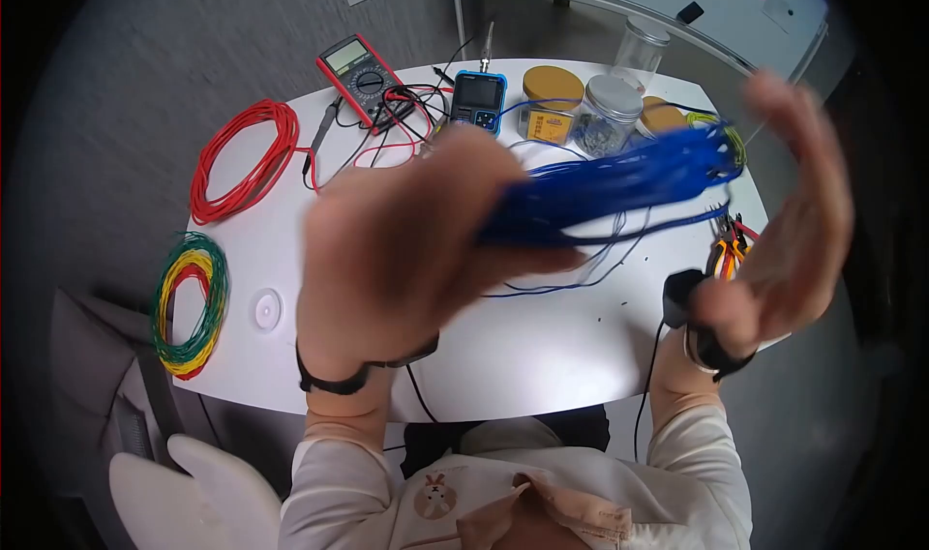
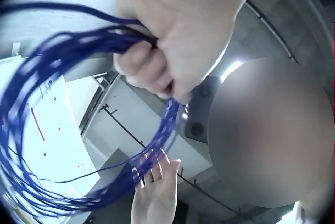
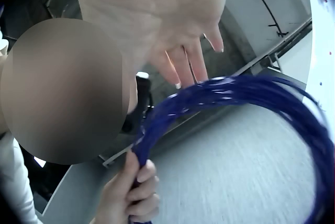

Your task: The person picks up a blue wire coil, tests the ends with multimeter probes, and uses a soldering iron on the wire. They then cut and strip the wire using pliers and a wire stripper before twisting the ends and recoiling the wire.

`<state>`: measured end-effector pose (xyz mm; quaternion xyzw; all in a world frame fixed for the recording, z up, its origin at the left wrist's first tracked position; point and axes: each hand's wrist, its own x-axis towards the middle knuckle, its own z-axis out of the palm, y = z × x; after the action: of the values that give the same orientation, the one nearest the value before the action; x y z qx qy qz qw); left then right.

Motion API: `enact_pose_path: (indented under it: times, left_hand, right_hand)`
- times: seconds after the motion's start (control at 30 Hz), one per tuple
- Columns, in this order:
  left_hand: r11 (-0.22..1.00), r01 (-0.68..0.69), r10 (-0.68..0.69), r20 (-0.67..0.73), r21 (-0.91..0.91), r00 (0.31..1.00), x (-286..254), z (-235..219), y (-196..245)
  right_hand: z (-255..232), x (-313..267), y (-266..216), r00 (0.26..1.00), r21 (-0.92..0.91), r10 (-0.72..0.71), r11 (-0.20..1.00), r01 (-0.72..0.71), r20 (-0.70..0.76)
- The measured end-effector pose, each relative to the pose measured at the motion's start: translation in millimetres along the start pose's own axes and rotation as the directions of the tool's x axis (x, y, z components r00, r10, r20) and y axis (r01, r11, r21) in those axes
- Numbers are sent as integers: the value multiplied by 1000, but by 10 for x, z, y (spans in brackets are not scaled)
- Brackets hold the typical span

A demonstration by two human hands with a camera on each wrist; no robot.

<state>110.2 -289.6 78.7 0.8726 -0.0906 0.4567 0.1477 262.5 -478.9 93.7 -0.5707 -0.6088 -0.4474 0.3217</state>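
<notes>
My left hand grips a coil of blue wire, raised above the white table. In the left wrist view the fingers are curled round one side of the blue coil, and a single strand runs off to the left. On the right, my right hand is raised with its fingers extended, at the far end of the coil. Seen from the right wrist, the extended fingers are right at the coil's outer edge. Both hands and the coil are blurred in the head view.
A red wire coil and a green, yellow and red coil lie at left, near a white disc. A multimeter, a blue-edged handheld meter and jars stand along the back. Pliers lie at right.
</notes>
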Motion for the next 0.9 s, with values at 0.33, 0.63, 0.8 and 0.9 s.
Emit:
enact_pose_path:
  times: [0.33,0.63,0.8,0.9]
  left_hand:
    - [980,4,30,172,-198,985,92,129,24]
    - [630,157,-353,-100,-761,930,107,345,-228]
    - [305,150,-346,37,-941,937,89,505,-48]
    - [235,70,-360,-20,-969,933,83,335,-198]
  right_hand:
    - [30,16,-167,923,119,98,981,-152,372]
    - [112,-109,-60,778,945,628,266,-189,-21]
    - [171,-98,110,837,993,534,61,97,-115]
    - [222,-125,108,850,975,523,213,-66,-57]
